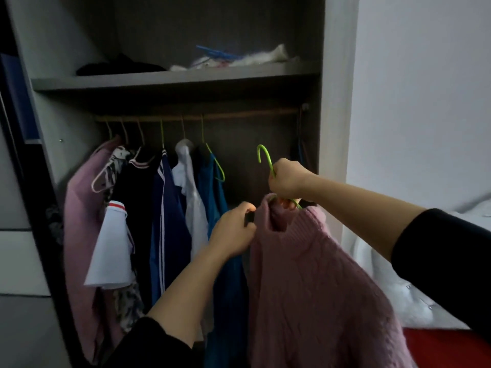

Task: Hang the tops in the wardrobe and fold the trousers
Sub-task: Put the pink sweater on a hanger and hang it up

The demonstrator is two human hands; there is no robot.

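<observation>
A pink knitted sweater (pixel 313 282) hangs on a green hanger (pixel 265 158) in front of the open wardrobe. My right hand (pixel 288 179) grips the hanger's neck just below the hook, which points up and left. My left hand (pixel 233 232) pinches the sweater's left shoulder by the collar. The hook is below the wooden rail (pixel 239 115) and apart from it, in the free stretch on the rail's right side. Several tops hang on the rail to the left, the nearest a teal one (pixel 212 187).
A grey shelf (pixel 175 78) above the rail carries a dark garment (pixel 119 66), blue hangers (pixel 215 54) and white cloth. The wardrobe's side panel (pixel 337 102) stands right of the rail. White bedding (pixel 385 288) and a red surface (pixel 446 346) lie at lower right.
</observation>
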